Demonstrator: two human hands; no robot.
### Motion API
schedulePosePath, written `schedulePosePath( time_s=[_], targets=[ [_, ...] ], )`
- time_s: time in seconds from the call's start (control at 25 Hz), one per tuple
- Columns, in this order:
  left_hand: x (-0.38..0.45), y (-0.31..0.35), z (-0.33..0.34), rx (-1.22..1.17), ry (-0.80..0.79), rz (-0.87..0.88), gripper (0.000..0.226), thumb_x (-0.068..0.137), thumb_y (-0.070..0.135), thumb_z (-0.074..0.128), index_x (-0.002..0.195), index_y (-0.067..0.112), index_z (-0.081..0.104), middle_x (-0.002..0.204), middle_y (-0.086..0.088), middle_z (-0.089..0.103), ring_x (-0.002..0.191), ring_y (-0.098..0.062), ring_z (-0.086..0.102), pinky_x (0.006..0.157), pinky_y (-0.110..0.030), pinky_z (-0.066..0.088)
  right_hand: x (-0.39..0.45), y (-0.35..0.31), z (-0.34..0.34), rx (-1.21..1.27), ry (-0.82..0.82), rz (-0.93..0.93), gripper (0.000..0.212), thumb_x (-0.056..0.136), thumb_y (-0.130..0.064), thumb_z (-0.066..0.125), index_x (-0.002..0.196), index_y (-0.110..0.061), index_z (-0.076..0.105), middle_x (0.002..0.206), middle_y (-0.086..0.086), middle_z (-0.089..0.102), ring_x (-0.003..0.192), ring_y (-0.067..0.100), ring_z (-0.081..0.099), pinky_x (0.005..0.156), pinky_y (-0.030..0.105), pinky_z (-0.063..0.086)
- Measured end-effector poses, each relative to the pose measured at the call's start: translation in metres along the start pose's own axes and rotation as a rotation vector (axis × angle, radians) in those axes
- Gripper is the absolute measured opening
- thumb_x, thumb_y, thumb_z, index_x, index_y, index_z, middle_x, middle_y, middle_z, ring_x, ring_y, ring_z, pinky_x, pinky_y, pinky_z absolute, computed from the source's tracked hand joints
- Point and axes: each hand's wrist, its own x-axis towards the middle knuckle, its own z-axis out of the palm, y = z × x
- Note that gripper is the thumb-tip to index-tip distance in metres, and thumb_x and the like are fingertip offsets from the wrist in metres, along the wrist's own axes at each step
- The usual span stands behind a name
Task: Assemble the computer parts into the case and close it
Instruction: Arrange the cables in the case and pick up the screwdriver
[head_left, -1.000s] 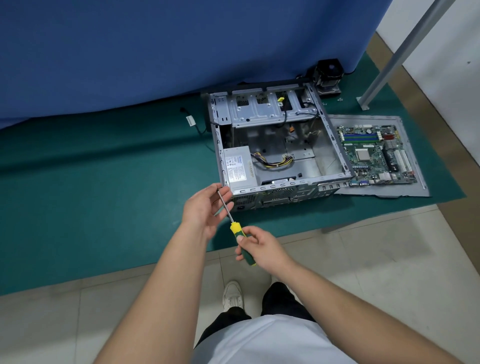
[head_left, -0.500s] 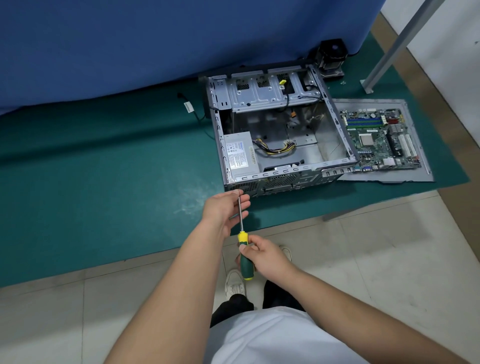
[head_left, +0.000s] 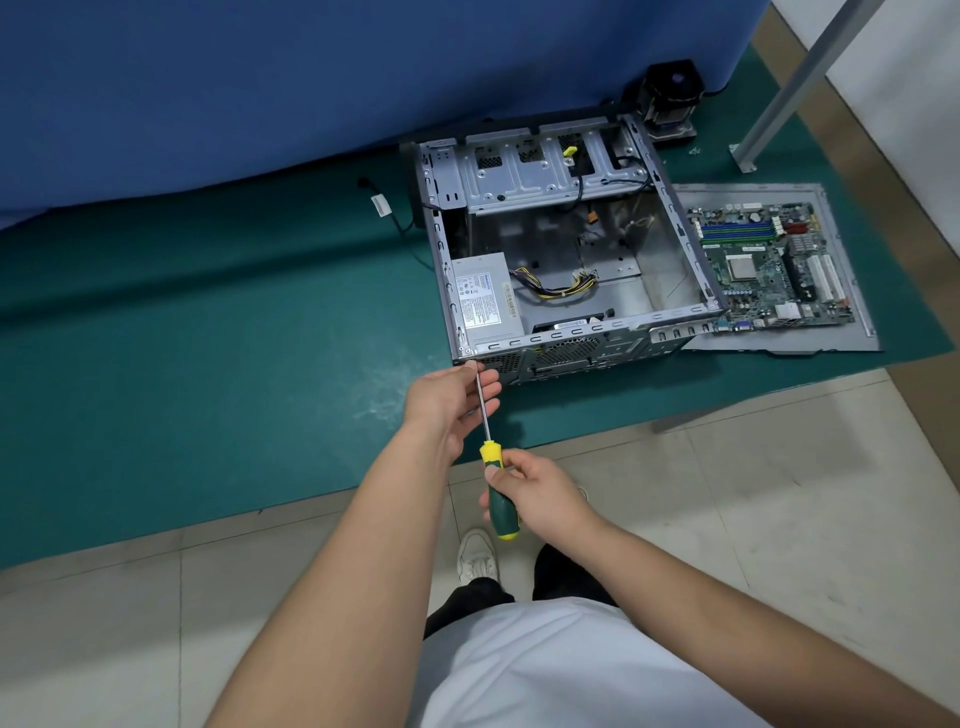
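Green matting covers the low surface across the middle of the frame, with a blue curtain hanging behind it along the top and pale floor tiles below. On the mat, right of centre, an open computer case lies on its side with its inside facing up. A grey power supply sits in its lower left corner, with a bundle of yellow and black wires curling out beside it. Just right of the case, a motherboard lies flat on a grey side panel. A black cooler fan stands on the mat at the upper right, just beyond the case's far corner, near a slanted metal pole.

Lower in the centre, the right hand wraps its fingers around the green and yellow handle of a screwdriver. The thin shaft runs up toward the case's near left corner. The left hand cups the shaft near its tip, fingers curled loosely around it, right against the case's lower left corner. A white shoe shows on the tiles beneath the hands.
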Motion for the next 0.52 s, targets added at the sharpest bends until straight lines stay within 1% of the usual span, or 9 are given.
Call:
schedulePosePath(
  time_s=[0.08,0.16,0.2,0.28,0.36,0.44,0.52],
  targets=[
    [-0.002,0.001,-0.001,0.003,-0.008,0.002,0.014,0.102,0.013,0.060,0.110,0.004,0.066,0.091,-0.010,0.079,0.085,-0.021,0.078,0.068,-0.032,0.063,-0.004,-0.006,0.002,0.120,-0.029,0.057,0.022,0.106,-0.018,0.054,0.116,0.000,0.062,0.080,0.011,0.072,0.067,0.025,0.069,0.073,0.040,0.060],
    [-0.005,0.001,-0.002,0.003,-0.022,-0.008,0.013,0.102,0.010,0.058,0.111,0.002,0.063,0.092,-0.013,0.078,0.085,-0.024,0.078,0.069,-0.034,0.064,-0.009,-0.012,0.005,0.242,-0.066,0.107,0.024,0.107,-0.018,0.050,0.120,-0.001,0.062,0.080,0.012,0.069,0.066,0.025,0.067,0.066,0.031,0.059],
    [-0.007,0.000,-0.003,0.007,-0.035,-0.014,0.013,0.102,0.009,0.056,0.112,0.002,0.062,0.092,-0.013,0.078,0.085,-0.024,0.078,0.070,-0.035,0.064,-0.011,-0.014,0.007,0.316,-0.076,0.127,0.025,0.107,-0.018,0.049,0.120,-0.002,0.063,0.078,0.012,0.068,0.065,0.025,0.066,0.063,0.030,0.058],
    [-0.012,-0.001,-0.006,0.027,-0.081,-0.022,0.017,0.103,0.004,0.049,0.115,0.003,0.061,0.095,-0.013,0.078,0.088,-0.025,0.077,0.072,-0.036,0.064,-0.013,-0.016,0.010,0.523,-0.096,0.185,0.028,0.107,-0.020,0.045,0.120,-0.002,0.063,0.071,0.009,0.062,0.060,0.022,0.059,0.057,0.028,0.053],
    [-0.017,-0.003,-0.009,0.075,-0.143,-0.027,0.025,0.101,0.000,0.045,0.118,0.006,0.063,0.099,-0.010,0.078,0.090,-0.023,0.077,0.078,-0.038,0.063,-0.013,-0.017,0.010,0.717,-0.131,0.278,0.031,0.105,-0.025,0.039,0.117,-0.007,0.060,0.064,0.004,0.053,0.052,0.017,0.048,0.054,0.028,0.042],
    [-0.022,-0.004,-0.012,0.139,-0.179,-0.020,0.028,0.100,0.001,0.045,0.119,0.010,0.064,0.101,-0.006,0.079,0.086,-0.019,0.077,0.077,-0.038,0.059,-0.011,-0.019,0.009,0.804,-0.153,0.328,0.028,0.101,-0.028,0.037,0.112,-0.012,0.056,0.062,0.001,0.047,0.048,0.015,0.042,0.051,0.028,0.036],
    [-0.025,-0.004,-0.014,0.130,-0.178,-0.003,0.028,0.101,-0.002,0.045,0.118,0.007,0.065,0.102,-0.009,0.078,0.081,-0.018,0.077,0.071,-0.036,0.059,-0.011,-0.020,0.010,0.808,-0.162,0.326,0.027,0.099,-0.029,0.037,0.106,-0.012,0.057,0.063,0.002,0.049,0.047,0.015,0.042,0.049,0.027,0.037]
  ],
)
